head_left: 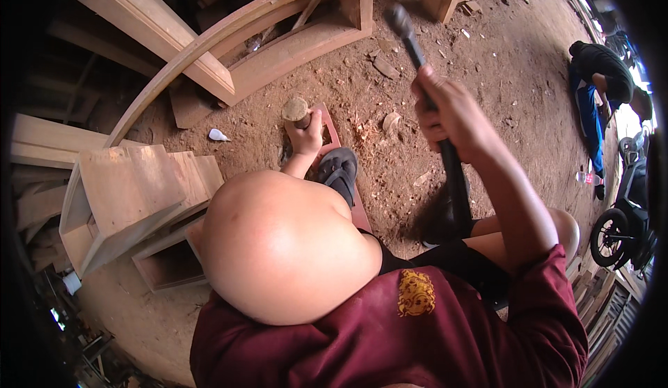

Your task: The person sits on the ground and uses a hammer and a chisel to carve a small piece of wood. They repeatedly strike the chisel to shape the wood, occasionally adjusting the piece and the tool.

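My left hand (305, 138) is closed round the thick wooden handle of a chisel (296, 110), whose flat round top faces up; its blade is hidden. It stands at a narrow reddish wooden board (329, 125) on the ground. My sandalled left foot (339, 169) presses on that board, and my bent knee (278, 242) covers part of my left forearm. Up and to the right, my right hand (449, 113) grips a hammer (410, 37) by its long dark handle, held in the air with its head away from the chisel.
A curved wooden frame (188, 54) and a stepped wooden piece (132, 186) stand at the left. Wood shavings (365, 134) and a small white bottle (218, 135) lie on the dirt. A person (605, 75) bends at the far right, near a motorbike (623, 228).
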`<state>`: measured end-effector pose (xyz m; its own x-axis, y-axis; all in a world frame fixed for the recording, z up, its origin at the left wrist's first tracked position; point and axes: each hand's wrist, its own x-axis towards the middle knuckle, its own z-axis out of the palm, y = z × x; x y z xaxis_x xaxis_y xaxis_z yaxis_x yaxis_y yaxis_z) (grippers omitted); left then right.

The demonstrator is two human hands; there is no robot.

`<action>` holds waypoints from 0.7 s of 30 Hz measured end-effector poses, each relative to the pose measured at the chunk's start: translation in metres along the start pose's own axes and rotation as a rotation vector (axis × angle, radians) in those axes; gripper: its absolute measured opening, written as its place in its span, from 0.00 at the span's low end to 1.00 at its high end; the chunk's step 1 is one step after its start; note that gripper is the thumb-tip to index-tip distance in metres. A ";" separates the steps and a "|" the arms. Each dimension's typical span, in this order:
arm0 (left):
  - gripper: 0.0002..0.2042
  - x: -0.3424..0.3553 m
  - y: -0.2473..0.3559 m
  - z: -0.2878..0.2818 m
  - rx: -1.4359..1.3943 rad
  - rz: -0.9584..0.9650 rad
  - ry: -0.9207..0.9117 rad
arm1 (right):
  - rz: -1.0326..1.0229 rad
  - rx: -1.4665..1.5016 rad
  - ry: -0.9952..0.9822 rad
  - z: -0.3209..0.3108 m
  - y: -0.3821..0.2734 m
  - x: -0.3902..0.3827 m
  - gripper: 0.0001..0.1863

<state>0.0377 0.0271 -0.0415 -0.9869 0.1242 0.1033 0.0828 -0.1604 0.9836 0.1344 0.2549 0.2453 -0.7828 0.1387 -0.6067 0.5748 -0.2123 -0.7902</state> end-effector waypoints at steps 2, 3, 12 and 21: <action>0.07 -0.003 0.000 0.001 0.103 0.048 0.041 | -0.303 0.029 -0.042 0.001 -0.028 -0.025 0.21; 0.07 -0.003 0.001 0.003 0.152 0.071 0.032 | -0.332 0.020 0.050 0.001 -0.046 -0.040 0.19; 0.08 -0.009 0.025 0.021 0.315 0.105 -0.023 | -0.743 -0.823 0.008 0.059 -0.003 0.000 0.16; 0.05 -0.004 0.007 0.004 -0.045 0.035 0.077 | 0.202 -0.314 -0.190 0.002 0.103 0.044 0.23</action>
<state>0.0429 0.0297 -0.0344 -0.9914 0.0421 0.1237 0.1124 -0.2076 0.9717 0.1582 0.2371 0.1376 -0.6598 -0.0625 -0.7488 0.7432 0.0924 -0.6626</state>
